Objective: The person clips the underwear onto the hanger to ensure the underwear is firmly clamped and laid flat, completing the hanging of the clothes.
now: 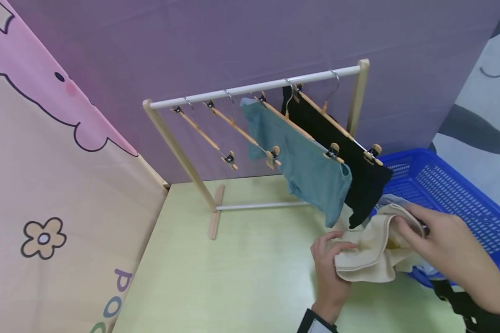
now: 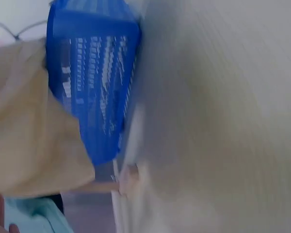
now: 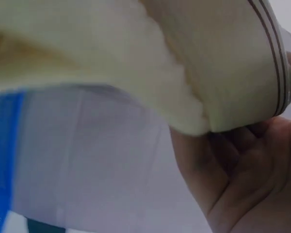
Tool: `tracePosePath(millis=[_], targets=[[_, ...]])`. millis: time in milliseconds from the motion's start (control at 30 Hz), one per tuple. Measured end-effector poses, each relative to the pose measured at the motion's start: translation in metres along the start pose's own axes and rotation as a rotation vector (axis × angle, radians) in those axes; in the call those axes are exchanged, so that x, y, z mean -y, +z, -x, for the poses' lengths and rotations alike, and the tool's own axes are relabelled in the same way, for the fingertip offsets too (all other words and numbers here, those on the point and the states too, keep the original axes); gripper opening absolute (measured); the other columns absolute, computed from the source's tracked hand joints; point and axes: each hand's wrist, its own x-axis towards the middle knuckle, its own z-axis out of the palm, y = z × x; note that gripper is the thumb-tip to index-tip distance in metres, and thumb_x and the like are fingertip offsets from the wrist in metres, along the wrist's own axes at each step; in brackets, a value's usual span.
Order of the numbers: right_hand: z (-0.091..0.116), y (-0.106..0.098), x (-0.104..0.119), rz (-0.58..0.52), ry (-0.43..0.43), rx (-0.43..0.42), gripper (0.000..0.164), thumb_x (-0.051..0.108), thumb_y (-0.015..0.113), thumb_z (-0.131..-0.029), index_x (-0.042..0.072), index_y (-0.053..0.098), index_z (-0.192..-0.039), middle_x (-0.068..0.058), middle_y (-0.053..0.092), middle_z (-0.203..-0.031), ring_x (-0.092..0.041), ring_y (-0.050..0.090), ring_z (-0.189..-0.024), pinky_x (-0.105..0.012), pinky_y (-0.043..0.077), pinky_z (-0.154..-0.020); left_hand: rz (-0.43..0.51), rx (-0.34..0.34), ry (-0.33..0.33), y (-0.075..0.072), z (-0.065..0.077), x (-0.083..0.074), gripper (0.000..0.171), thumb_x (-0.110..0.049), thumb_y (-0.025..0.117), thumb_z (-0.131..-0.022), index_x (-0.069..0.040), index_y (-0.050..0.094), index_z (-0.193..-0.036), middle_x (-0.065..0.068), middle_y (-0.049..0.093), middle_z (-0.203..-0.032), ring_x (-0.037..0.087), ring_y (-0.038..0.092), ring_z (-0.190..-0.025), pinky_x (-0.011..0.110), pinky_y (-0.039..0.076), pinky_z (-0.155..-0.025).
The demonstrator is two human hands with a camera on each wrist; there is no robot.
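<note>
The cream cloth [image 1: 366, 254] is grasped by the left hand [image 1: 329, 268] and the right hand [image 1: 447, 238] above the worktop [image 1: 250, 268], far from its left edge; twisting should be avoided, folds gently opened.

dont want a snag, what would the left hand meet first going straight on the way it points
Past the cream cloth it touches, the left hand would probably meet the hanging teal cloth first, though depth is unclear and it might pass underneath.

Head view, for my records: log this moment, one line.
left hand: holding cloth; right hand: holding cloth; rack: teal garment, black garment, two bare hangers
</note>
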Motion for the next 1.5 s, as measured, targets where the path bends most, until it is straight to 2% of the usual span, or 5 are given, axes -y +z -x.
tracePosePath(millis=[500, 733, 1100, 1300, 1500], targets=[[0.021, -0.006, -0.022, -0.021, 0.349, 0.219, 0.042, 0.031, 0.043, -0.107, -0.005, 0.063, -0.113, 0.0, 0.047, -0.051, -0.012, 0.038, -0.042, -0.026, 0.03, -0.04, 0.311, 0.602, -0.361, -0.15, -0.056, 0.016, 0.012, 0.007, 0.069, -0.082, 0.002, 0.076, -0.09, 0.015, 0.075, -0.09, 0.006, 0.067, -0.081, 0.024, 0.054, -0.08], [0.031, -0.025, -0.002, -0.013, 0.303, 0.362, 0.034, 0.02, 0.039, -0.109, -0.002, 0.06, -0.124, 0.005, 0.046, -0.044, -0.008, 0.042, -0.035, -0.026, 0.036, -0.036, 0.516, 0.845, -0.169, -0.211, -0.066, -0.013, 0.007, 0.001, 0.071, -0.087, 0.007, 0.074, -0.088, 0.02, 0.073, -0.083, -0.003, 0.061, -0.078, 0.022, 0.056, -0.067], [-0.005, 0.115, -0.034, -0.314, 0.367, 0.574, 0.042, 0.024, 0.043, -0.107, -0.014, 0.05, -0.121, -0.013, 0.07, -0.078, -0.023, 0.067, -0.062, -0.039, 0.054, -0.056, 0.025, 0.478, -0.74, -0.18, -0.03, 0.09, 0.043, -0.036, 0.057, -0.101, 0.001, 0.063, -0.08, -0.001, 0.055, -0.065, 0.008, 0.051, -0.057, 0.021, 0.042, -0.052], [0.016, 0.177, -0.021, -0.096, 0.037, 0.303, 0.029, 0.015, 0.068, -0.093, -0.007, 0.061, -0.11, -0.023, 0.068, -0.101, -0.038, 0.067, -0.09, -0.051, 0.054, -0.075, -0.452, 0.33, -0.557, -0.163, -0.013, 0.117, 0.049, -0.02, 0.067, -0.095, 0.004, 0.052, -0.134, 0.023, 0.057, -0.128, 0.038, 0.06, -0.112, 0.05, 0.051, -0.091], [0.028, 0.218, -0.014, 0.026, -0.278, 0.242, 0.053, 0.028, 0.08, -0.082, -0.008, 0.062, -0.116, -0.029, 0.061, -0.122, -0.045, 0.056, -0.117, -0.056, 0.045, -0.098, -0.578, 0.723, -0.378, -0.148, -0.004, 0.112, 0.079, -0.036, 0.083, -0.078, 0.0, 0.049, -0.141, 0.025, 0.043, -0.148, 0.042, 0.042, -0.136, 0.057, 0.036, -0.11]])
